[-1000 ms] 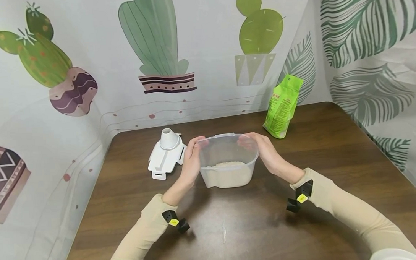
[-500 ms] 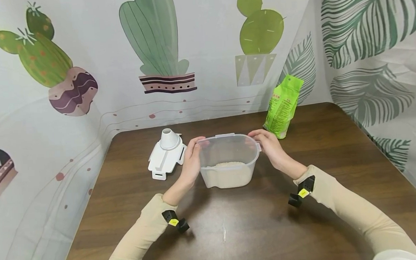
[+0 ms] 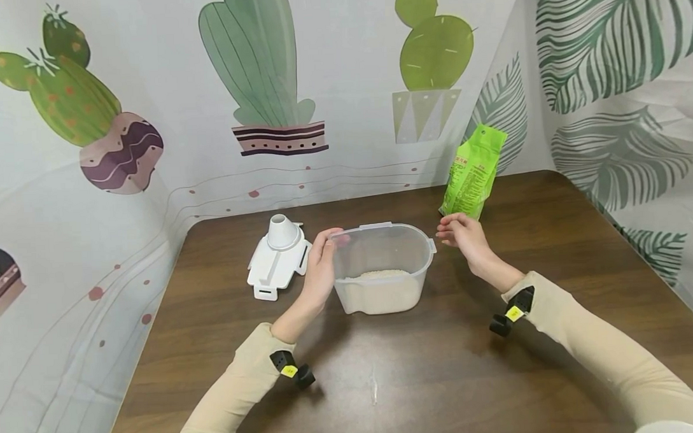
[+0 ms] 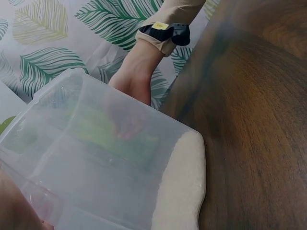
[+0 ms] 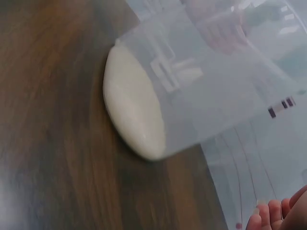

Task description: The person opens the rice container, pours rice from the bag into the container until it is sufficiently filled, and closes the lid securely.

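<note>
Head: left hand (image 3: 320,268) grips container (image 3: 377,250); right hand (image 3: 469,239) loosely curled.

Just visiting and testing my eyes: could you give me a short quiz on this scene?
1. True or false: the clear container is full to the brim.
2. Where is the white part with the cone? A: inside the container; B: underneath it; C: beside it.
3. Name the hand that holds the container's rim.

Key: 1 false, the pale contents fill only its lower part; 2 C; 3 the left hand.
</note>
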The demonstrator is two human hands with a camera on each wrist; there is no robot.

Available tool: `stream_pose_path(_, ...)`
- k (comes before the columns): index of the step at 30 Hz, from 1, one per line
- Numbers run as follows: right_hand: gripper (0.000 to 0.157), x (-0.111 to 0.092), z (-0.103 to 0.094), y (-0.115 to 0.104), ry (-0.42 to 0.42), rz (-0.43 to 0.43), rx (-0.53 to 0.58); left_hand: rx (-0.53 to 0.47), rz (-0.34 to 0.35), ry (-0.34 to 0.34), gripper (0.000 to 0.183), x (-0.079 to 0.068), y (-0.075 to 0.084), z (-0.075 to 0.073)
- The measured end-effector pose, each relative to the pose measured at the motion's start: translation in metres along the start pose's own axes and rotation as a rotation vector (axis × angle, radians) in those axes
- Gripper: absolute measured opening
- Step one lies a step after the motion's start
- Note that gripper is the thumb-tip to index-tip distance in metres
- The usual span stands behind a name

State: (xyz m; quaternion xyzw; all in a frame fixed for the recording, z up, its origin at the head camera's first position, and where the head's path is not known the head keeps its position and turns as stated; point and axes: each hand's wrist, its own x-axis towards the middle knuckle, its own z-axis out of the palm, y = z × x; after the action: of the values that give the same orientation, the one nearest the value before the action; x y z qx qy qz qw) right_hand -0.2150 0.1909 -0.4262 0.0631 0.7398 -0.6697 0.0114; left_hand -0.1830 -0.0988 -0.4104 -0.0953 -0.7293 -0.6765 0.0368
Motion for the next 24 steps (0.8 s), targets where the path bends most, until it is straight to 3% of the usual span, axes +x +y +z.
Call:
stream_pose_path(14,0.043,0.009,-0.030,0.009,0.087,0.073,-0.182,-0.008,0.003,-0.010,0.032,0.000,-0.003,-0.001)
stream_pose_path(24,0.057,0.021,-0.053,0.016,0.139,0.151,-0.108,-0.018,0.010,-0.013,0.032,0.000,-0.002,0.000)
